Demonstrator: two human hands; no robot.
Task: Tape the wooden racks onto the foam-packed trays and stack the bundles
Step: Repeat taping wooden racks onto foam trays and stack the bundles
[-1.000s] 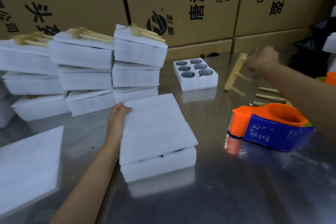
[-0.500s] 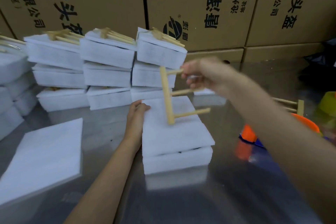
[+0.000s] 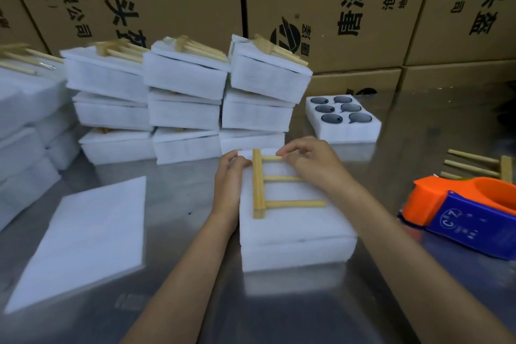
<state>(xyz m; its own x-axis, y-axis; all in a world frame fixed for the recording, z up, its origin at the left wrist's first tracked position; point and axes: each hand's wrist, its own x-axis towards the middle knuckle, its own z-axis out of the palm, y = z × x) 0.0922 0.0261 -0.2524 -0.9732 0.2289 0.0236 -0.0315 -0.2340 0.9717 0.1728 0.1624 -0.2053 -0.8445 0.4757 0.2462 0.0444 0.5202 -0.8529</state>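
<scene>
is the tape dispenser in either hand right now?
No. The tape dispenser sits on the table, while the left hand and right hand are at the wooden rack.

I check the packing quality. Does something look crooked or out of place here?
Mostly tidy. The cover sheet on the front tray sits slightly skewed, overhanging its edges. One tray behind is uncovered, dark cups exposed. The wooden rack lies flat, not yet taped.
</scene>
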